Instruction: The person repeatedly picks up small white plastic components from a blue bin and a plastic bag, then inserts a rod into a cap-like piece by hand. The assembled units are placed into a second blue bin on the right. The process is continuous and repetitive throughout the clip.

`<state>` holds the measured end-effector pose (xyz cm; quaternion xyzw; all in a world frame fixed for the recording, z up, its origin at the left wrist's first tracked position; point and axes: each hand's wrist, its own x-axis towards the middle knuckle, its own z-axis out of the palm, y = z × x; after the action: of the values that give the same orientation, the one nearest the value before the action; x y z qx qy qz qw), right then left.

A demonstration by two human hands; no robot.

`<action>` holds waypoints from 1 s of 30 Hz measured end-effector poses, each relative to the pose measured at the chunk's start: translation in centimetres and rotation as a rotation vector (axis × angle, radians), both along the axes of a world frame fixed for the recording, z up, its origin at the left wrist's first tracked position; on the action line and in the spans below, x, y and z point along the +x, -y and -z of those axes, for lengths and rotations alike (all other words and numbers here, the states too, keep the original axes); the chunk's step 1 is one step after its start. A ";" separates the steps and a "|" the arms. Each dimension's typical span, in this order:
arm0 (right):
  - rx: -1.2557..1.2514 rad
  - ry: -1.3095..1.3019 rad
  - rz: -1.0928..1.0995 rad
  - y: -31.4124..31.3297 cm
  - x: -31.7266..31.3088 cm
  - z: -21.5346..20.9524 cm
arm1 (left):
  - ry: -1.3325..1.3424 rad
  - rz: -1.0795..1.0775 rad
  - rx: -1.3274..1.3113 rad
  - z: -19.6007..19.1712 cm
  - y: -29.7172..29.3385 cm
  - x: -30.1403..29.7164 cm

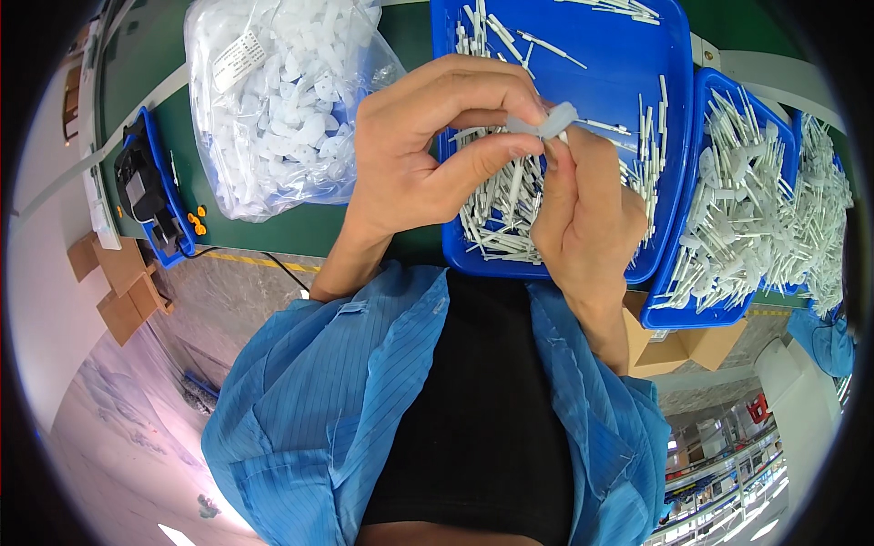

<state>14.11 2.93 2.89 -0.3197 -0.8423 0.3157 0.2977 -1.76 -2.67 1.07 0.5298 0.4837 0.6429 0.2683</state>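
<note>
Above the middle blue tray (546,269), both my hands meet at a small translucent white plastic piece (557,120). My left hand (428,150) pinches it between thumb and fingers, its back turned to the left. Just below, my right hand (592,205) is closed, thumb and forefinger pressed together against the underside of the piece. A short white end shows at those fingertips; the rest is covered by the fingers. Many thin white rods (510,196) lie loose in the tray, some with narrow metal tips, partly hidden behind my hands.
On the left a clear bag (273,118) bulges with translucent plastic pieces. A blue tray (696,314) on the right is heaped with rods bearing such pieces; another heap (819,218) lies beyond. Far left are a small blue bin (173,258) holding a black object and orange bits (197,221). Cardboard boxes (669,350) stand below.
</note>
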 end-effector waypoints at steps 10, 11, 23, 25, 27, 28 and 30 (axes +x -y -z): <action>0.078 -0.137 -0.167 -2.6 0.7 1.2 | -0.199 -0.036 0.112 -0.9 -0.7 -0.7; 0.071 -0.101 -0.169 -2.7 0.9 1.2 | -0.275 0.012 0.130 -0.8 -0.7 -1.4; -0.857 -0.110 -0.018 -2.8 -1.0 -1.0 | -0.543 -0.224 0.183 0.9 -0.4 -1.0; -0.916 -0.074 -0.067 -3.5 -0.9 -1.3 | -0.587 -0.227 0.181 1.3 -0.1 -1.0; -0.785 0.079 0.010 -4.4 -1.2 -1.2 | -0.601 -0.165 0.143 1.4 0.4 -1.2; -0.717 0.156 0.049 -4.9 -1.3 -1.0 | -0.549 -0.155 0.167 1.4 0.3 -1.2; -0.142 0.154 -0.085 -6.1 -1.3 1.1 | -0.435 -0.121 0.225 1.5 -0.2 -1.4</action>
<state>12.79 9.01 1.75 -0.3271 -0.8511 0.3615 0.1949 -3.15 -2.51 -0.39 0.6522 0.4863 0.5786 0.0579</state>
